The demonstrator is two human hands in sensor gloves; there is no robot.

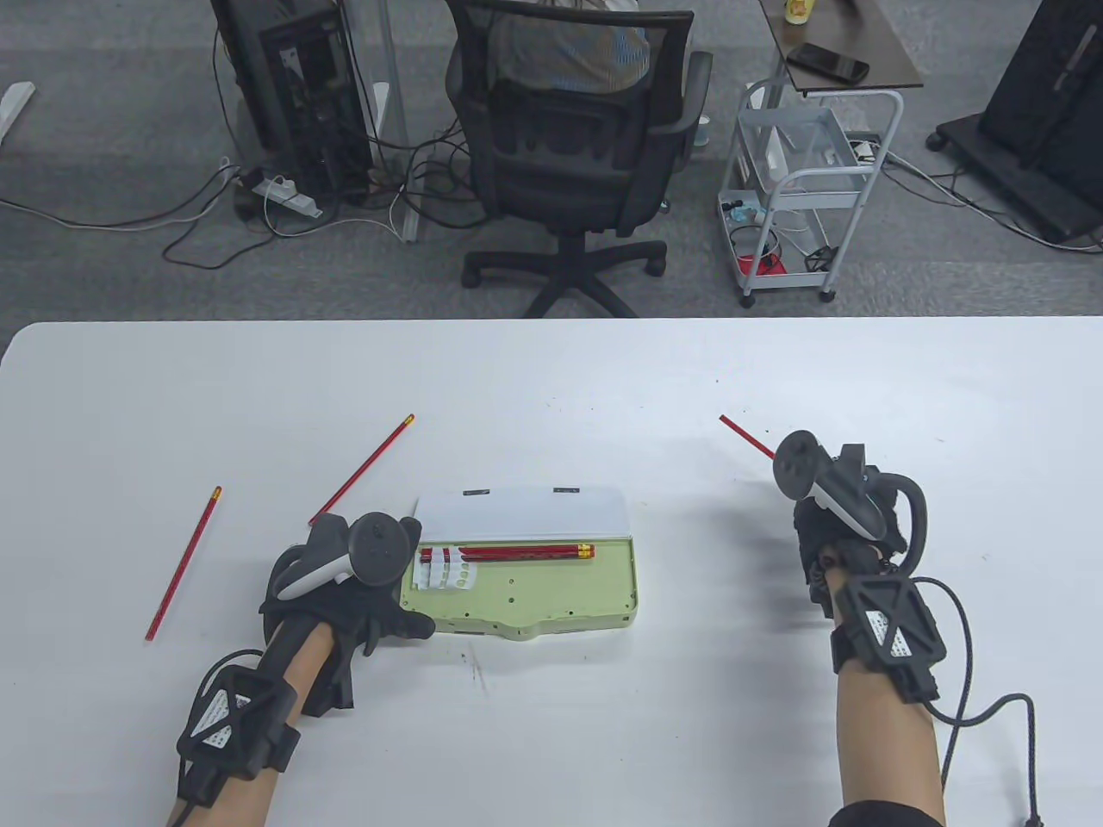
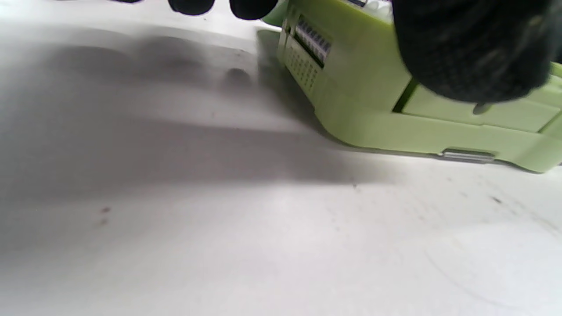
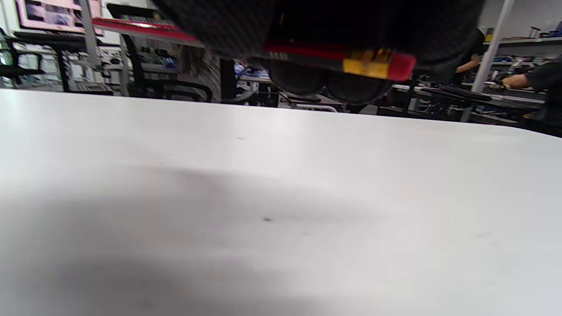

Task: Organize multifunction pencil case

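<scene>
Right hand (image 1: 849, 517) fingers closed round light, stiff, breakable pencil (image 3: 316, 57), best gripped mid-shaft; left hand (image 1: 345, 586) steadying rigid case (image 1: 551, 594), thumb on edge.

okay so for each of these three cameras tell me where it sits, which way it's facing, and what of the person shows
Table view: overhead, looking down; both forearms, left hand on the pencil case, right hand holding a red pencil.
Left wrist view: low over the table, facing the case's green side; gloved fingers on it.
Right wrist view: low, facing across the table; fingers gripping the pencil.
Shared: pencil case, pencil.
</scene>
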